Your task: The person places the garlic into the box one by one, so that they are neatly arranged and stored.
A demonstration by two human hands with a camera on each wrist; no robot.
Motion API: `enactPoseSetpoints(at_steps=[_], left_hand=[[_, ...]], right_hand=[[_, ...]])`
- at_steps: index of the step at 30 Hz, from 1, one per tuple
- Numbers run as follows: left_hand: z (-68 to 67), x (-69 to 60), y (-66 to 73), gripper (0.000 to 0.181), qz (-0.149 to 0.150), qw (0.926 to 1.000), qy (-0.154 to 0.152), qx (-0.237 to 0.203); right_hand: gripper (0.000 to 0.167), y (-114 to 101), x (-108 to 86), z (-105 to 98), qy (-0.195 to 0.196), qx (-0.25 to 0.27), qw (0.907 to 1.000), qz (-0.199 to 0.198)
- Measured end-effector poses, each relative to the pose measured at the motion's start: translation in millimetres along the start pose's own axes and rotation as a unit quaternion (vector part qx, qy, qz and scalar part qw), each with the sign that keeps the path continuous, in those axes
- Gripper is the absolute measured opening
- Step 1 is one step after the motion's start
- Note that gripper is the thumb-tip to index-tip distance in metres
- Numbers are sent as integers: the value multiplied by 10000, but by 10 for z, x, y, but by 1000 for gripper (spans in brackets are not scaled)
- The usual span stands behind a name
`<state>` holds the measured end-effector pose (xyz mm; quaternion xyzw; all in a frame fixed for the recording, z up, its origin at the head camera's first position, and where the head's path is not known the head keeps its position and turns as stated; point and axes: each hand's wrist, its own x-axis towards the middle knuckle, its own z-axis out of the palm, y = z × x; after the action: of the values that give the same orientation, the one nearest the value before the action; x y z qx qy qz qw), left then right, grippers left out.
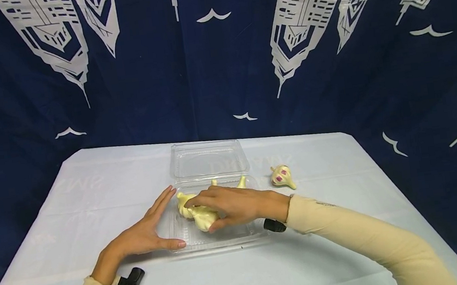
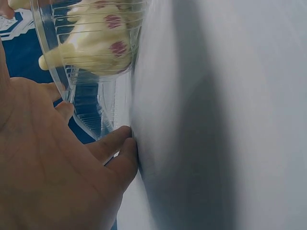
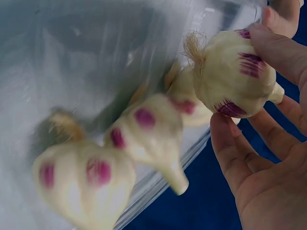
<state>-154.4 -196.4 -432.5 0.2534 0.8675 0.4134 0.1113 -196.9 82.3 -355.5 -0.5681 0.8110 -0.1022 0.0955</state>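
Observation:
My right hand (image 1: 236, 203) pinches a garlic bulb (image 3: 235, 76) between thumb and fingers, over a clear plastic clamshell box (image 1: 240, 236). Purple patches and a tuft of roots mark this bulb in the right wrist view. Three other bulbs sit in the box's far part: the left one (image 1: 184, 205) shows beside my fingertips, while my hand hides most of the others apart from their stems. At the box's left side my left hand (image 1: 139, 239) is spread, thumb near the front corner and fingers along the side, holding nothing.
The box's clear lid (image 1: 209, 159) lies folded open behind it. One more garlic bulb (image 1: 281, 175) lies on the white-covered table (image 1: 332, 253) right of the box. A dark blue curtain (image 1: 203, 79) with white building prints hangs behind the table.

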Motion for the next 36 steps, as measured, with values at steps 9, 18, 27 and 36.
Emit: enactPoseSetpoints(at_steps=[9, 18, 27, 36], left_hand=[[3, -1, 6, 126, 28, 10000, -35, -72], [8, -9, -13, 126, -5, 10000, -42, -70], [11, 7, -9, 126, -8, 10000, -20, -43], [8, 13, 2, 126, 63, 10000, -26, 2]], right_hand=[[73, -125, 155, 105, -247, -190, 9994, -134], [68, -180, 281, 199, -333, -183, 9990, -235], [63, -218, 280, 184, -208, -393, 9989, -123], [62, -240, 209, 90, -150, -473, 9983, 304]])
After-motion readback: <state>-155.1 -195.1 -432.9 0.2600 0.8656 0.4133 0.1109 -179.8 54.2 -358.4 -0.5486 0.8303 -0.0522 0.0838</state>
